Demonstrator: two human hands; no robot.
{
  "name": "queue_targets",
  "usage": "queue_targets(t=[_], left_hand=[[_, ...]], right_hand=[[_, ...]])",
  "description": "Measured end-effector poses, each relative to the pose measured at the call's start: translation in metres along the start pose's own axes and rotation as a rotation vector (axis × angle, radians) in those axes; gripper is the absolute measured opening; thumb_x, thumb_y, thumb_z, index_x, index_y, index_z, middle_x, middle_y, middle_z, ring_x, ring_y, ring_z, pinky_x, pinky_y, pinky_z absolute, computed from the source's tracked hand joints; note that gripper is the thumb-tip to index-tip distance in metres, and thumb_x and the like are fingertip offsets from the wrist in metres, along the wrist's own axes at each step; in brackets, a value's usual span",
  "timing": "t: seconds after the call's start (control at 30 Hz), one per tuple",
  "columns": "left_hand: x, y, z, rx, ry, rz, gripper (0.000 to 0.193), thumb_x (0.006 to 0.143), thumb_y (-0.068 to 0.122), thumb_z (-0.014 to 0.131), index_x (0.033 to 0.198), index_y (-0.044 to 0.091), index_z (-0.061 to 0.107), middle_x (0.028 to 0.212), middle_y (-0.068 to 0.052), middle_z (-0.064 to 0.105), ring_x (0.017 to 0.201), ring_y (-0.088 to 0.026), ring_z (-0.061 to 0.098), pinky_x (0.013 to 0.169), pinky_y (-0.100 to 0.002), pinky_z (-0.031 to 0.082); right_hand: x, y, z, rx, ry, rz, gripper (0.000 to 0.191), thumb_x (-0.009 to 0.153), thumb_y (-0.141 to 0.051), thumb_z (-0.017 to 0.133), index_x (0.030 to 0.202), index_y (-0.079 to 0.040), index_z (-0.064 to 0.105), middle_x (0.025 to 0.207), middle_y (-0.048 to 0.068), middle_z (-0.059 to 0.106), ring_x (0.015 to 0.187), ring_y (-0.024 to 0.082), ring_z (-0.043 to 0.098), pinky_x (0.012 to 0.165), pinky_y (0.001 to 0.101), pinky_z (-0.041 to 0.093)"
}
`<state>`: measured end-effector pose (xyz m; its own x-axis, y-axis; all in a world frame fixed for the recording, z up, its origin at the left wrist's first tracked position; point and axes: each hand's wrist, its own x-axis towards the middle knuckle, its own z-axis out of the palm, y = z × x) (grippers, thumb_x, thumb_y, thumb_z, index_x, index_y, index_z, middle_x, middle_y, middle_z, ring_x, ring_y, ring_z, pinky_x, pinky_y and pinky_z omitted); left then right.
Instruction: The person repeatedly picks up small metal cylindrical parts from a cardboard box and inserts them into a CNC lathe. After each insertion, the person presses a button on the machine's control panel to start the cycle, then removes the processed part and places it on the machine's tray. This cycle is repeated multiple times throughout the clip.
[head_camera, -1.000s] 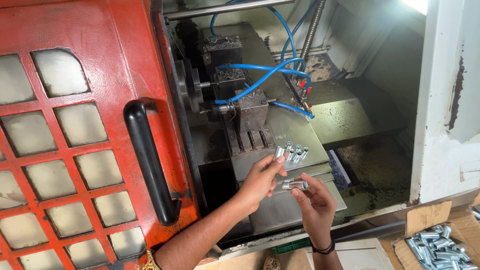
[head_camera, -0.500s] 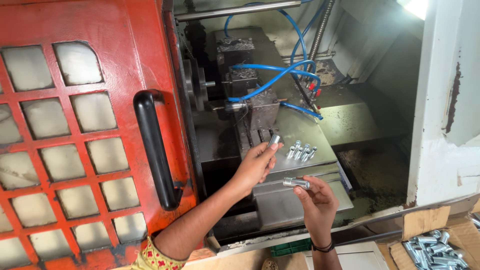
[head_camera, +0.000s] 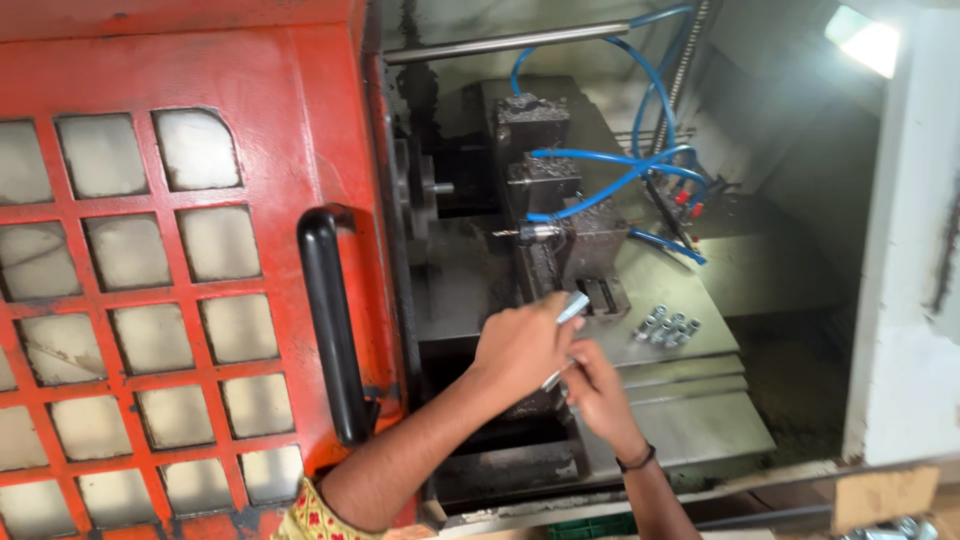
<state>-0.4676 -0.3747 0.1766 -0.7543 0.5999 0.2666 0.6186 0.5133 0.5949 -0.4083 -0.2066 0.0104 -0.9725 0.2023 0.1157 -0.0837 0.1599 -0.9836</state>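
Note:
My left hand (head_camera: 520, 345) reaches into the open machine and grips a short silver metal pin (head_camera: 573, 307) that pokes up from the fingers. Just below and to the right, my right hand (head_camera: 598, 385) holds another thin metal piece (head_camera: 556, 375), mostly hidden between the two hands. Both hands hover over the grey machine bed (head_camera: 690, 400), in front of the dark tool block (head_camera: 560, 250). A small cluster of silver parts (head_camera: 667, 327) lies on the bed to the right of my hands.
The red sliding door (head_camera: 180, 270) with a black handle (head_camera: 330, 320) and grid windows fills the left. Blue air hoses (head_camera: 620, 170) loop over the tool blocks. The chuck (head_camera: 425, 190) sits at the left inside. More silver parts (head_camera: 890, 528) lie in a cardboard box at bottom right.
My hands have drawn together; the left hand with its pin moved lower and left toward the tool block. The camera has shifted closer and to the left.

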Motion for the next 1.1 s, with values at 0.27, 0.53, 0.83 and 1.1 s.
queue_targets(t=[0.27,0.53,0.83,1.1], left_hand=[[0.013,-0.028,-0.017,0.129,0.039,0.189,0.037,0.099,0.029,0.06,0.118,-0.003,0.062,0.086,-0.019,0.073,0.066,-0.034,0.072,0.054,-0.045,0.056],[0.036,-0.057,-0.013,0.002,0.07,0.107,0.043,0.1,0.027,0.062,0.124,-0.008,0.061,0.088,-0.022,0.073,0.065,-0.035,0.072,0.053,-0.044,0.057],[0.054,-0.087,0.013,0.007,0.062,0.099,0.051,0.099,0.029,0.067,0.127,-0.012,0.062,0.078,-0.023,0.069,0.06,-0.031,0.071,0.046,-0.041,0.055],[0.053,-0.087,0.017,0.003,0.002,0.097,0.051,0.098,0.029,0.068,0.127,-0.013,0.062,0.077,-0.022,0.068,0.061,-0.028,0.071,0.047,-0.038,0.055]], right_hand=[[0.149,0.096,0.087,0.178,-0.168,-0.287,0.032,0.101,-0.014,0.062,0.127,0.001,0.054,0.107,0.012,0.061,0.096,0.026,0.056,0.078,0.0371,0.046],[0.395,0.109,0.178,0.935,0.272,0.186,0.021,0.097,-0.003,0.058,0.115,-0.013,0.06,0.083,0.007,0.066,0.075,0.021,0.066,0.062,0.0362,0.056],[0.492,0.095,0.196,1.315,0.253,0.157,0.018,0.104,-0.014,0.055,0.113,0.002,0.058,0.099,0.008,0.066,0.098,0.021,0.07,0.092,0.032,0.061],[0.473,0.116,0.188,0.612,0.489,0.024,0.026,0.099,-0.022,0.065,0.12,-0.009,0.071,0.09,0.002,0.068,0.076,0.011,0.06,0.059,0.0263,0.047]])
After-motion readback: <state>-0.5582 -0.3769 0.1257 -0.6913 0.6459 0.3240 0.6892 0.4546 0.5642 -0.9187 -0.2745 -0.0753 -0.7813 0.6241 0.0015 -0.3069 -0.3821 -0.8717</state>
